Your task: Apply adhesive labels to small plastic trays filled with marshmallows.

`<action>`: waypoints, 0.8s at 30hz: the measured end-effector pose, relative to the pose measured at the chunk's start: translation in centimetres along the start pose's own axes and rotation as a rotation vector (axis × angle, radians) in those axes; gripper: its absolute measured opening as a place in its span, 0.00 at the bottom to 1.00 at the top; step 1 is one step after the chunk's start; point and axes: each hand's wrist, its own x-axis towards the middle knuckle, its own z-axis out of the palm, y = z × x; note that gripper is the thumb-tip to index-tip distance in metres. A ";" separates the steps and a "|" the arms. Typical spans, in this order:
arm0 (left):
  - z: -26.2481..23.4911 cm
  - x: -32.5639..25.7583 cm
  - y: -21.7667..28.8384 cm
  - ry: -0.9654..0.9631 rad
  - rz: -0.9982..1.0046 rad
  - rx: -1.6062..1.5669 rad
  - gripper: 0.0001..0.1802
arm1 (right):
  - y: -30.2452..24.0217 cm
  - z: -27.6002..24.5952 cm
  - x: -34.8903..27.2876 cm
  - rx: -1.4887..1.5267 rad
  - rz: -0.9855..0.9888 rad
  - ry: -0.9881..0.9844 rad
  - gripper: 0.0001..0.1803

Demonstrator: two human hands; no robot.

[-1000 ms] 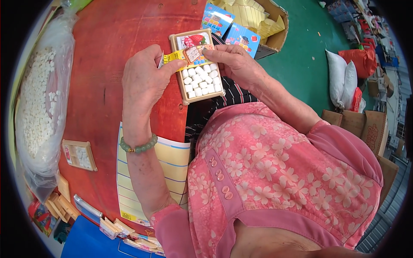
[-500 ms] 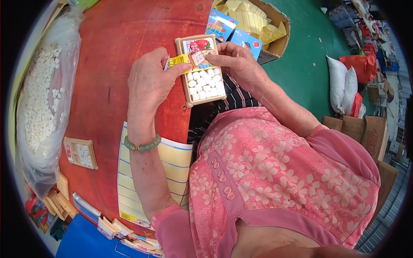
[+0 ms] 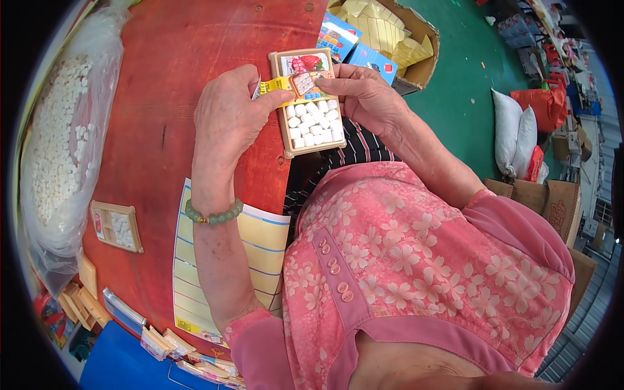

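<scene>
On the red table (image 3: 166,136), near the person, a pale yellow label sheet (image 3: 260,253) lies partly under the left forearm. Farther out, at the table's right edge, the left hand (image 3: 227,110) pinches the left end of a yellow label strip (image 3: 303,84) between thumb and fingers. The right hand (image 3: 370,94) grips the tan tray (image 3: 285,133) by its right rim, thumb on the strip's right end and fingers behind. The tray lies between the hands: white pieces (image 3: 313,123) fill its near part, and the strip crosses it just beyond them.

Half a second ago both holds were much the same; the whole view has shifted slightly.

The strip bears a picture of white pieces on a brown-edged block, and the card (image 3: 305,63) in the tray's far end a red strawberry; their lettering is too small to read surely. Beyond stands a printed blue box (image 3: 372,60).
</scene>
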 end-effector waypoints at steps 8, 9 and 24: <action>0.2 -0.3 -0.1 0.039 0.016 -0.048 0.25 | 1.0 -0.1 -1.1 0.142 -0.050 -0.136 0.18; 0.1 -0.3 -0.2 0.031 0.013 -0.039 0.25 | 1.1 0.1 -1.4 0.135 -0.044 -0.115 0.19; 0.4 -0.9 -1.8 -0.229 0.062 -0.660 0.20 | 1.3 -0.5 -2.7 0.283 -0.079 -0.411 0.22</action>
